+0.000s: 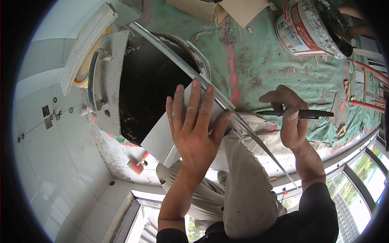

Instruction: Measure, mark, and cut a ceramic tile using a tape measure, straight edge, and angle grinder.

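Observation:
My left hand (pixel 190 129) lies open on a white tile or panel (pixel 158 143), fingers spread beside a long metal straightedge (pixel 164 48) that crosses the panel diagonally. The panel rests over a large, dark-mouthed bucket (pixel 150 77). To the right of the straightedge, my right hand (pixel 289 121) holds a slim black pen-like marker (pixel 316 114) roughly horizontal between thumb and fingers, with the index finger bent out to the left. My legs in light trousers (pixel 247 186) are below the work.
A trowel (pixel 97 81) lies on a grey board; stacked white pieces (pixel 87 44) top a yellow container. A red-and-white bucket (pixel 300 30) stands upper right, near what looks like another person's limb. Green sheeting (pixel 255 69), cardboard (pixel 239 10), red metal frame (pixel 364 103) and tiled wall (pixel 52 158) surround me.

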`<state>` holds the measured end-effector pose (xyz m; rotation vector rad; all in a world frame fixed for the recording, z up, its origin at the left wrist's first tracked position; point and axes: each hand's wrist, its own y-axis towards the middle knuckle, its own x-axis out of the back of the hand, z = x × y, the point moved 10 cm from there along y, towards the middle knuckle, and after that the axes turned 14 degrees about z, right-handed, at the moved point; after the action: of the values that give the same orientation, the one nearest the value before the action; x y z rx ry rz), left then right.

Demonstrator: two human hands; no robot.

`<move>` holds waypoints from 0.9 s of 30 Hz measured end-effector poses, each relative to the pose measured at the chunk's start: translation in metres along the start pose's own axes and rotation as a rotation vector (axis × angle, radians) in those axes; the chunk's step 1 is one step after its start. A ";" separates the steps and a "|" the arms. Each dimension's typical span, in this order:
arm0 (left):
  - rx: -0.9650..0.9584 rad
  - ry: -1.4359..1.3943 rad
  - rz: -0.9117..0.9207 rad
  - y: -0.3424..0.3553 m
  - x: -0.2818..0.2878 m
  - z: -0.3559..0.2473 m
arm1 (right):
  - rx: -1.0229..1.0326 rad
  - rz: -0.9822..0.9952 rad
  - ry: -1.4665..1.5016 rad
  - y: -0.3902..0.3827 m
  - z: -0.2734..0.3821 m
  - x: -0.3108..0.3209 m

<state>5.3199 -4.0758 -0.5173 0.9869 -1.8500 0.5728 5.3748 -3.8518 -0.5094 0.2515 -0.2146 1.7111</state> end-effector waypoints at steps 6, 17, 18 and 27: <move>-0.006 -0.010 0.000 0.002 -0.001 -0.002 | 0.150 -0.093 -0.001 0.050 0.004 -0.026; -0.003 -0.029 -0.018 0.004 0.001 -0.002 | 0.243 -0.062 -0.039 0.079 0.007 -0.044; -0.002 -0.037 -0.014 0.004 0.001 -0.001 | 0.236 -0.060 -0.042 0.079 0.006 -0.043; -0.013 -0.019 -0.012 0.003 -0.001 0.000 | 0.218 -0.054 0.052 0.079 -0.002 -0.042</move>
<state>5.3179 -4.0734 -0.5182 0.9978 -1.8613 0.5451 5.3025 -3.9036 -0.5233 0.3696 0.0182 1.6859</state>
